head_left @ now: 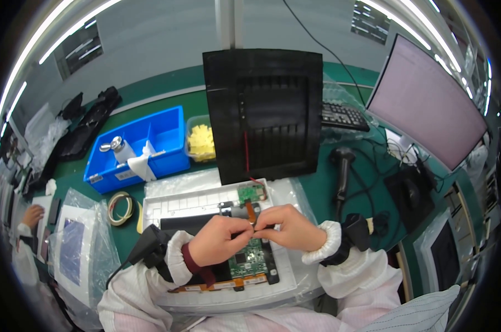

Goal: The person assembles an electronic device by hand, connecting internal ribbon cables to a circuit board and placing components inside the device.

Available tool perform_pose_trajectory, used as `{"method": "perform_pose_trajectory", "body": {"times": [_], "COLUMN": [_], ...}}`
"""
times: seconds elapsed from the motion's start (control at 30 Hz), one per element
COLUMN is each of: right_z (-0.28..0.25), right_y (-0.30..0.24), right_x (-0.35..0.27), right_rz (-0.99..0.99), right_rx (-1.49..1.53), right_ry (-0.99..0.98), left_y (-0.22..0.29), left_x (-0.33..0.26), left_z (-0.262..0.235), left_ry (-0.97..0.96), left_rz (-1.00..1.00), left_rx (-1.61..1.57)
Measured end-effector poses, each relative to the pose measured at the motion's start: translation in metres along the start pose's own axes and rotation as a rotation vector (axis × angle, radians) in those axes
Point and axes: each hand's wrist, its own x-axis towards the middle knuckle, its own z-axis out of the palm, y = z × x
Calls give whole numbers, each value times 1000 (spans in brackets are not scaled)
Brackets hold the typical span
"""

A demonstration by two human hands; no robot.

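My left hand and my right hand meet fingertip to fingertip over a white foam tray. Together they pinch the lower end of an orange flat ribbon cable. That cable runs up to a small green circuit board at the tray's top edge. Under my hands lies a dark flat panel with a larger green circuit board on it. A black ribbed back cover stands tilted upright just behind the tray, with a thin red wire hanging down it.
A blue bin with a small bottle and a clear box of yellow pieces sit to the left rear. A tape roll, a handheld scanner, a keyboard and a monitor surround the tray. Another person's hand works far left.
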Motion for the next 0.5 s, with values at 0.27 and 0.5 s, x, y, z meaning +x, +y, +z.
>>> {"method": "perform_pose_trajectory", "body": {"times": [0.27, 0.5], "right_z": [10, 6], "right_y": [-6, -20], "right_x": [-5, -2], "right_rz": [-380, 147], "right_rx": [-218, 486], "right_ry": [207, 21], "left_y": [-19, -20], "left_x": [0, -6], "left_z": [-20, -106], "left_ry": [199, 961], "left_rz": [-204, 78], "left_rx": [-401, 1241]}}
